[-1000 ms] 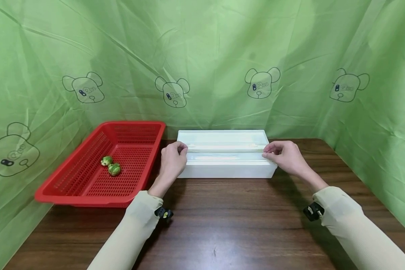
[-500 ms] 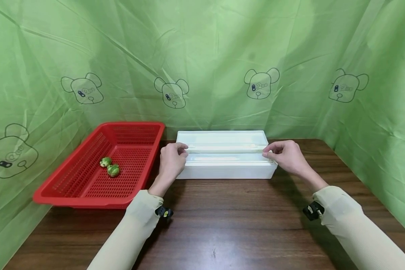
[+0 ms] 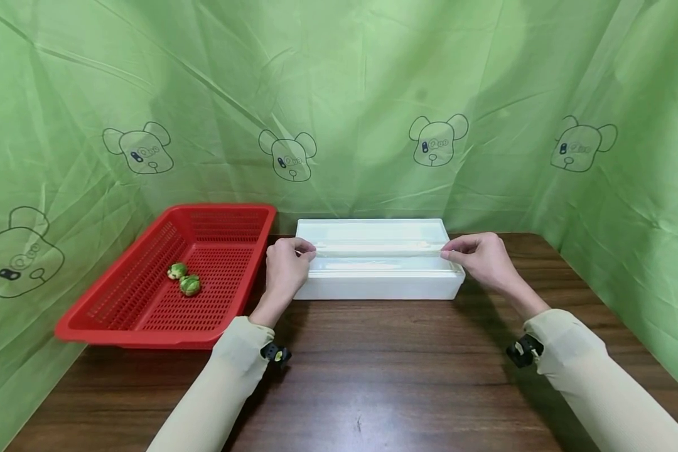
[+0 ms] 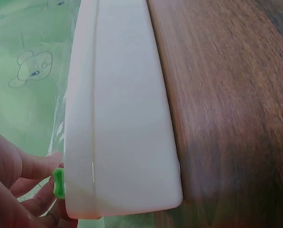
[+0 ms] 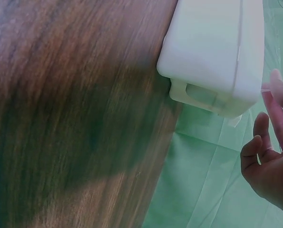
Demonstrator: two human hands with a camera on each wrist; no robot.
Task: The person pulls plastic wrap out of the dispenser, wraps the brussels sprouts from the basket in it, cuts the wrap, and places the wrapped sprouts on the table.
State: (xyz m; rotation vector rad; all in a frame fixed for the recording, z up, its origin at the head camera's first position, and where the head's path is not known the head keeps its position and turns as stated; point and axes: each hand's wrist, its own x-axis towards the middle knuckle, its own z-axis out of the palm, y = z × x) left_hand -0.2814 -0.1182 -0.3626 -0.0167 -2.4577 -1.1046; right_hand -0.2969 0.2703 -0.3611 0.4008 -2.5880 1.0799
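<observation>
A long white cling film dispenser [image 3: 378, 287] stands at the back of the table with its lid raised. Clear cling film [image 3: 378, 253] stretches between my two hands above its opening. At the dispenser's left end my left hand [image 3: 287, 267] pinches one corner of the film between thumb and forefinger. My right hand [image 3: 480, 260] pinches the other corner at the right end. In the left wrist view a small green slider [image 4: 59, 183] sits at the dispenser's end, close to my left fingers. The roll inside is hard to make out.
A red perforated basket [image 3: 237, 336] stands on the left of the wooden table [image 3: 384, 376], holding two small green-and-white Brussels sprouts [image 3: 190, 285]. Green cloth [image 3: 361, 94] printed with bear heads hangs behind and along both sides.
Both hands have moved slightly back, away from the dispenser's front edge, still pinching the film. The film's edge has shifted back with them. The basket and sprouts have stayed put.
</observation>
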